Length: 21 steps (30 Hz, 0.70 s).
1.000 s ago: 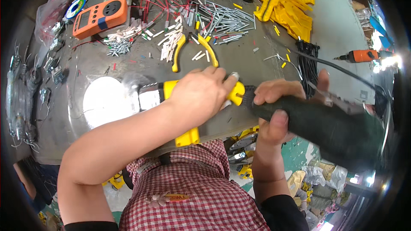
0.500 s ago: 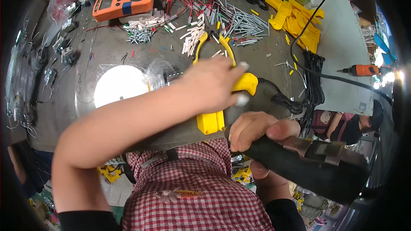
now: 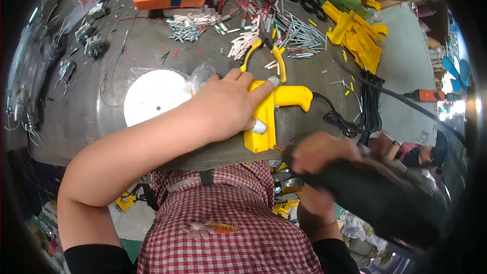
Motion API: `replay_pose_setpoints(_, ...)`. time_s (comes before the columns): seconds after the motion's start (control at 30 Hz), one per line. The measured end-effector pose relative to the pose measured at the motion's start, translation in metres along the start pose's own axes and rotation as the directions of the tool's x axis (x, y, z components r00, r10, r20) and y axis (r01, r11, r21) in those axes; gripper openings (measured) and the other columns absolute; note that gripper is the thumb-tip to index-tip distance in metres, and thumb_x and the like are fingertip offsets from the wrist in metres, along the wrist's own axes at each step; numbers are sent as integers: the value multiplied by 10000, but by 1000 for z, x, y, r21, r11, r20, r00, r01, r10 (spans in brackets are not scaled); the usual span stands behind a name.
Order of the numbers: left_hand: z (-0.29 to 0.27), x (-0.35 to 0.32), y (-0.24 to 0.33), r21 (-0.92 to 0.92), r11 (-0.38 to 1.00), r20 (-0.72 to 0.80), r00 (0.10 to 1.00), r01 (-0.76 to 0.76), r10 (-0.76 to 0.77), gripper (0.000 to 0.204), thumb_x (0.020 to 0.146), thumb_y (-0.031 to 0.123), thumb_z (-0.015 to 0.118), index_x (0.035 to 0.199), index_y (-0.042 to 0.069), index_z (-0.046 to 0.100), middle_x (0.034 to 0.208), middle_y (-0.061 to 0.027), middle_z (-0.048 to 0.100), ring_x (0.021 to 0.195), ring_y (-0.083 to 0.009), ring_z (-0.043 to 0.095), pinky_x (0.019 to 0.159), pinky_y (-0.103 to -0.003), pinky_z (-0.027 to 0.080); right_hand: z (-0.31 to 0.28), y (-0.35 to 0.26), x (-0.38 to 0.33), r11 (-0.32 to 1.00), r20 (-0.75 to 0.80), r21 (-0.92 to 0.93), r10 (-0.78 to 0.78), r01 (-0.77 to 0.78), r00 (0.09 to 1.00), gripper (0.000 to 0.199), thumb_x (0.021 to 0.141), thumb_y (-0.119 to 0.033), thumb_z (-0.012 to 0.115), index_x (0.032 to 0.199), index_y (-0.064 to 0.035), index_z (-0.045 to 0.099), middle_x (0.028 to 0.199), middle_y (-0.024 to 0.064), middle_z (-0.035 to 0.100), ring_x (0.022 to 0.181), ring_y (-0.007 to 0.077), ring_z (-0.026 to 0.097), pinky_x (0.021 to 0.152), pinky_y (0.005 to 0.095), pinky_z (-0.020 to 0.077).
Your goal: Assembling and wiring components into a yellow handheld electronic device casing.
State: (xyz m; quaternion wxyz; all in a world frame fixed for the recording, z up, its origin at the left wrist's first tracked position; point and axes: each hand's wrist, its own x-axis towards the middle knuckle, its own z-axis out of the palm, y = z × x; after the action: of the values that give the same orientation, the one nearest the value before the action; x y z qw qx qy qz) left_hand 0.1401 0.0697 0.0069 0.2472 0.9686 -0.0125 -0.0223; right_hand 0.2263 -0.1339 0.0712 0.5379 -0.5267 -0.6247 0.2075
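Fingers point(image 3: 264, 87) closed on yellow tool point(image 3: 271, 116)

pliers point(image 3: 264, 53) behind glue gun point(image 3: 276, 106), disc point(image 3: 154, 96) left

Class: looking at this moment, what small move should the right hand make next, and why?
Probably bring the dark power tool in the right hand up to the yellow housing, since the left hand pins it flat on the table and the tool hangs off the edge.
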Motion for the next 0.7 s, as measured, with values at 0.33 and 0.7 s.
replay_pose_setpoints(0.33,9,-14,-25,67,977,-90,974,-201,206,757,729,334,714,1394,208,375,1295,-123,465,1054,-311,528,857,-429,476,57,29,8,987,-210,155,-17,51,978,598,780,-462,715,1168,-158,376,680,41,584,575,201,580,549,324,488)
replay_pose_setpoints(0.7,24,-22,-13,178,978,-288,944,-112,160,616,769,184,632,1353,255,449,1208,-127,494,976,-301,512,794,-414,463,59,28,9,985,-192,169,13,20,981,635,770,-420,721,1216,-114,389,754,65,593,636,200,594,609,332,489)
